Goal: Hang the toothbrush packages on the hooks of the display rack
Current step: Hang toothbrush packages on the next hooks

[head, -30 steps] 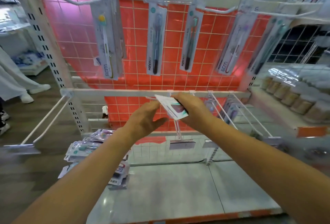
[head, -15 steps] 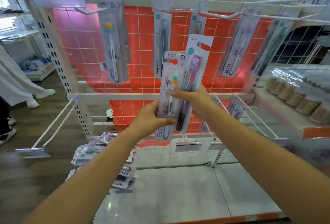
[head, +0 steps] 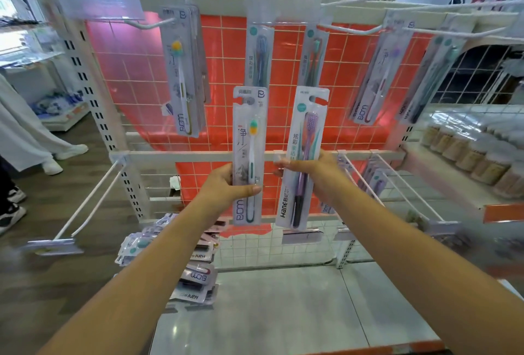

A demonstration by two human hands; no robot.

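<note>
Our left hand (head: 224, 184) pinches the white-handled toothbrush package (head: 247, 156) near its middle, thumb across the front face and the other fingers hidden behind the card. Our right hand (head: 317, 173) grips the purple toothbrush package (head: 303, 156) the same way from its right edge, fingertips curling over the front. We hold both cards upright, side by side and just apart, with their cut-out hang holes at the top. That looks deliberate: a hold at mid-card leaves each top edge free to slide onto a hook.

Both packages are in the air in front of the display rack (head: 198, 156), level with its middle crossbar. Above them, on the top row, hang other packages: a yellow-headed brush pack (head: 181, 77) on the left, a blue brush pack (head: 258, 57) and a green brush pack (head: 313, 57) in the centre. An empty long hook (head: 93, 201) juts from the crossbar at the lower left. Hooks at the lower right already carry some packs, though blur hides the detail.

On the metal base shelf (head: 283, 312), at its left edge, lies a loose pile of packages (head: 195, 272) not yet hung, so we judge the job is only partly done. Each hole must next be lined up with a hook tip, probably one card at a time.
</note>
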